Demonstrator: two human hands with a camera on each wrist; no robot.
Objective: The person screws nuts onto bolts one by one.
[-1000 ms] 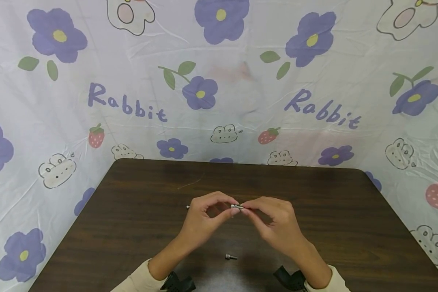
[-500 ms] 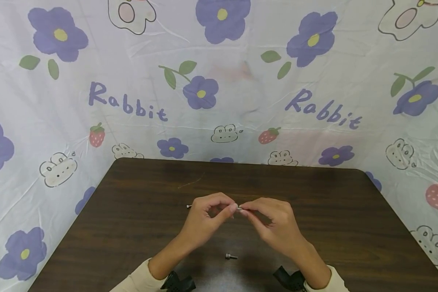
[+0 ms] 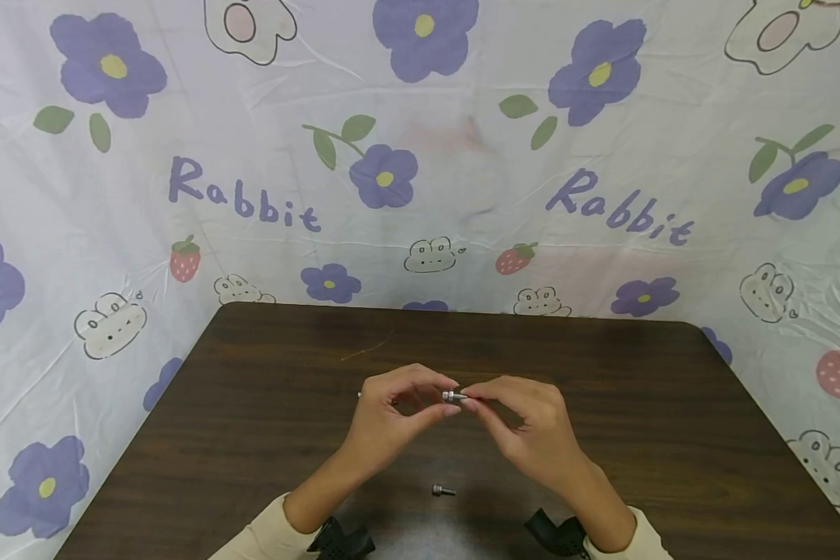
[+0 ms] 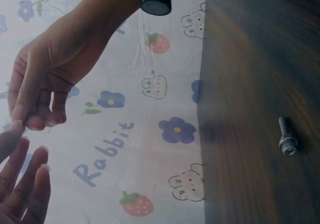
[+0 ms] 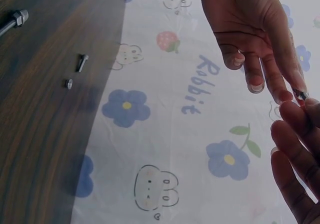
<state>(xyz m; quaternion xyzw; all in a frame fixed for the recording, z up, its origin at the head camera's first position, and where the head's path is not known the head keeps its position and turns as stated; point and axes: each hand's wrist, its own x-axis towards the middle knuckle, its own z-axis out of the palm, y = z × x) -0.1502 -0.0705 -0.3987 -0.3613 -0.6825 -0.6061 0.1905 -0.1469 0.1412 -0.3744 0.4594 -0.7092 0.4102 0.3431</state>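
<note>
A small silver bolt is raised over the table, with its wider end toward my left hand. My right hand pinches its thin end between thumb and fingertips. The thumb and index finger of my left hand stand slightly apart on either side of the wider end, with a narrow gap showing. Part of the bolt appears between the fingertips in the right wrist view. In the left wrist view, the right hand and left hand meet at the left edge, hiding the bolt.
Another bolt lies on the dark wooden table nearer my body. Past my left hand lie a small screw and a small round metal piece. A printed cloth hangs behind the table.
Half a second ago my left thumb and index finger closed over the bolt's wider end; now they have parted and it shows again. The right hand keeps its pinch.
</note>
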